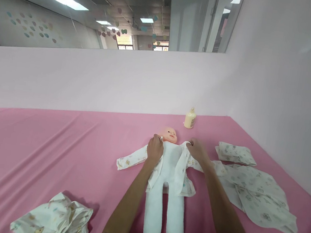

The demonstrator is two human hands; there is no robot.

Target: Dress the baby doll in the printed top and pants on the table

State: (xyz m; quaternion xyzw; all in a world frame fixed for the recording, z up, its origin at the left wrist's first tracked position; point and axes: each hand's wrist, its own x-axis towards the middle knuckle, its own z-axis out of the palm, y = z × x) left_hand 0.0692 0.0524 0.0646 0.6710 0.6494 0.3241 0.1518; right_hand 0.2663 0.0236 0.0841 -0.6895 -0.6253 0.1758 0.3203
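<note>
A baby doll (169, 163) with a white cloth body lies on its back, its head at the far end and its legs toward me. Around its arms and sides is a white printed baby jacket (180, 168), open down the front. My left hand (155, 149) is closed on the jacket's edge by the doll's shoulder, just below the head. On the other side, my right hand (197, 150) pinches the opposite front edge near the collar. The sleeves stretch out to both sides, and the doll's hands do not show.
A pink sheet (41, 148) covers the surface, with white walls behind and at right. A pale yellow pump bottle (190, 119) stands beyond the doll. Printed clothing (261, 197) and a folded cloth (236, 153) lie at right; a crumpled printed cloth (55, 217) lies front left.
</note>
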